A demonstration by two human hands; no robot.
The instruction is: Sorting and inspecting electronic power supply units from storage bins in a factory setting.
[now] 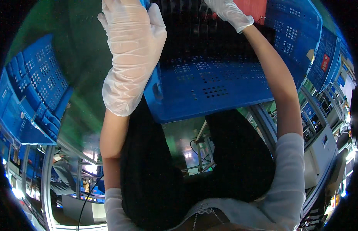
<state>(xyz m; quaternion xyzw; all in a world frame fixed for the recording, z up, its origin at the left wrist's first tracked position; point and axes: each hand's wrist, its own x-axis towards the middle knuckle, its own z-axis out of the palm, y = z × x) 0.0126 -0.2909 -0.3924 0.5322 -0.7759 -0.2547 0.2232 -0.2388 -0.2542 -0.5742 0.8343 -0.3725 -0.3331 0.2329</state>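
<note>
A blue perforated plastic crate (209, 86) stands in front of me, just above my knees. Inside it lie dark pieces (186, 23), too dim to make out. My left hand (132, 42), in a thin white glove, is over the crate's left rim; its thumb lies toward the crate, but the upper edge of the picture cuts off most of its fingers. Reaching over the dark contents is my right hand (232, 14), gloved the same way, its fingertips outside the picture. Whether either hand grips anything cannot be seen.
A flat red surface (253, 8) shows at the crate's far right. More blue crates stand at the left (36, 88) and along the right (323, 61). Metal frame legs (263, 121) are under and beside the crate, above a green floor (84, 77).
</note>
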